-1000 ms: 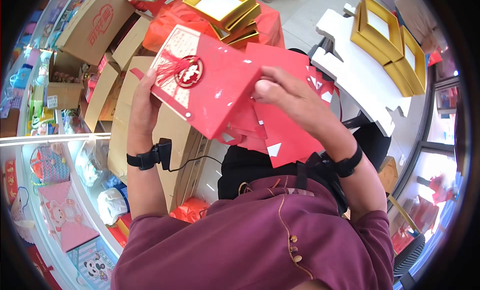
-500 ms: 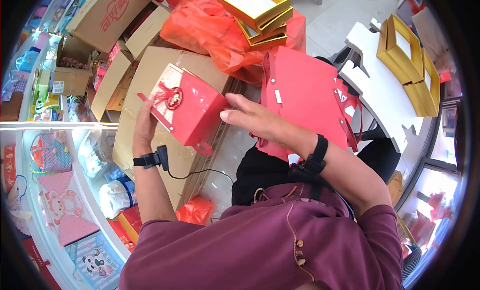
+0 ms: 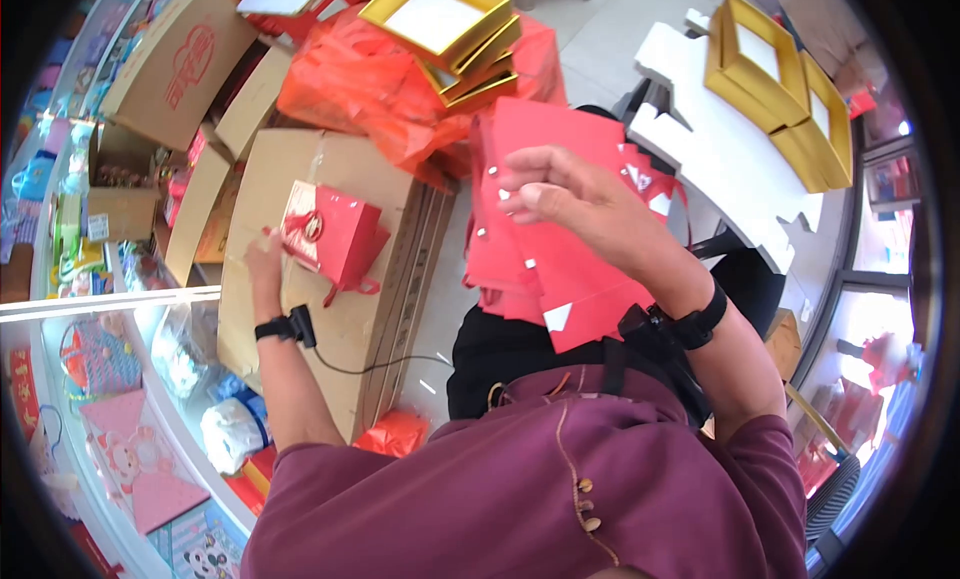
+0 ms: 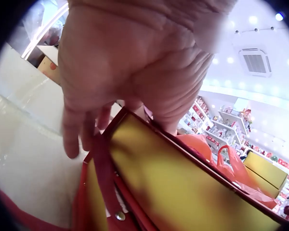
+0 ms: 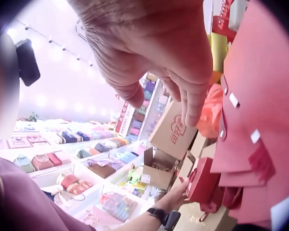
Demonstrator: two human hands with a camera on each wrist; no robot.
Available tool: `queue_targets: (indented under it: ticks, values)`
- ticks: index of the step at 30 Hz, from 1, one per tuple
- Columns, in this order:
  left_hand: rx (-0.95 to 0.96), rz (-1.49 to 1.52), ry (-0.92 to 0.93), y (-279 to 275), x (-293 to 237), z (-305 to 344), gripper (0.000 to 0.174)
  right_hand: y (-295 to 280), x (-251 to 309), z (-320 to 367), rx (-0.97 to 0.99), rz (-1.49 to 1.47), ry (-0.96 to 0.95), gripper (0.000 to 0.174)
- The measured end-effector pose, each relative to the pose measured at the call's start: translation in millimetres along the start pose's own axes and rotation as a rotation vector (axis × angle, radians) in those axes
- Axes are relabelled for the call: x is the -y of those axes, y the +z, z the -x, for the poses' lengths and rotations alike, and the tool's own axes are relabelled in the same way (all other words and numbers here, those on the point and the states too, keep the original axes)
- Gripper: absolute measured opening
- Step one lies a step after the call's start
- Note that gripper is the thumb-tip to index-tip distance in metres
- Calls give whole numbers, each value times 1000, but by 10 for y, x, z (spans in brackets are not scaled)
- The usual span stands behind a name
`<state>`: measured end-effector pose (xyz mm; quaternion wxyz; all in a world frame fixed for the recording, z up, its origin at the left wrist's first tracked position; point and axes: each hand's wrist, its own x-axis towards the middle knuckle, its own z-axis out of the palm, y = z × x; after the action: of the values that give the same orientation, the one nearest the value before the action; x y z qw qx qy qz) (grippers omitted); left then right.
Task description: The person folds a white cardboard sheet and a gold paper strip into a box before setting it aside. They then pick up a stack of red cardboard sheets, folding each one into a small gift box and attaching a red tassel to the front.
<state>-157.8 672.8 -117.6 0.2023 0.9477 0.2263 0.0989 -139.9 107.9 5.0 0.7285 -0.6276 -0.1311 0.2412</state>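
Observation:
A red gift box [image 3: 345, 234] with a pale patterned panel, a round medallion and a red tassel [image 3: 298, 223] sits on a large cardboard carton [image 3: 265, 349]. My left hand [image 3: 264, 271] grips its left edge; in the left wrist view the fingers reach down around a corner of the box [image 4: 168, 173], beside a dark red strap [image 4: 104, 168]. The yellow inside shows there. My right hand [image 3: 565, 184] hovers over a stack of flat red box sheets [image 3: 545, 264] on my lap, fingers loosely bent and holding nothing. White patches and metal snaps dot the sheets.
Gold box trays [image 3: 440, 19] are stacked by an orange-red plastic bag [image 3: 340, 89]. More gold trays [image 3: 760, 69] stand on a white board [image 3: 690, 129] at the right. Glass shelves with goods [image 3: 130, 419] line the left. A cable [image 3: 385, 365] runs from my left wrist.
My left hand has carried the red gift box leftward and down onto the cardboard carton. My right hand has let go of the box and drawn back over the red sheets.

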Motion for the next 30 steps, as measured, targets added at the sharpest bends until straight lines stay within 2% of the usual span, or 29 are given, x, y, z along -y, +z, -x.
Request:
queue_targets:
  ticks: [2, 3, 4, 7, 9, 11, 13, 16, 20, 22, 23, 26, 30]
  values:
    - [-182, 48, 75, -204, -475, 48, 50, -199, 84, 160, -111, 26, 14, 44]
    - [-232, 117, 122, -287, -782, 107, 46, -293, 85, 243, -173, 41, 16, 40]
    - [-202, 215, 155, -321, -1122, 169, 43, -387, 86, 326, -236, 56, 20, 37]
    - [127, 464, 189, -205, -2055, 492, 34, -639, -23, 538, -375, 161, 99, 33]
    - [494, 617, 175, -69, -2544, 747, 33, -783, -122, 690, -446, 245, 164, 31]
    - [742, 702, 181, 76, -3048, 1067, 33, -799, -238, 838, -498, 333, 164, 28]
    - [864, 662, 274, 184, -3403, 1260, 36, -848, -363, 992, -506, 449, 177, 25]
    - [632, 406, 642, 436, -3568, 1243, 42, -864, -510, 1148, -530, 556, 163, 26]
    - [540, 91, 845, 604, -3718, 1139, 45, -811, -539, 1317, -608, 693, 133, 33]
    - [579, 73, 781, 651, -3787, 1125, 46, -841, -539, 1342, -599, 748, 155, 36]
    - [597, 86, 746, 650, -3830, 1121, 44, -856, -492, 1346, -546, 665, 230, 38]
    - [698, -14, 638, 620, -3966, 1102, 40, -846, -526, 1348, -499, 638, 232, 33]
    - [647, 69, 732, 710, -3893, 1013, 39, -880, -542, 1338, -458, 538, 207, 29]
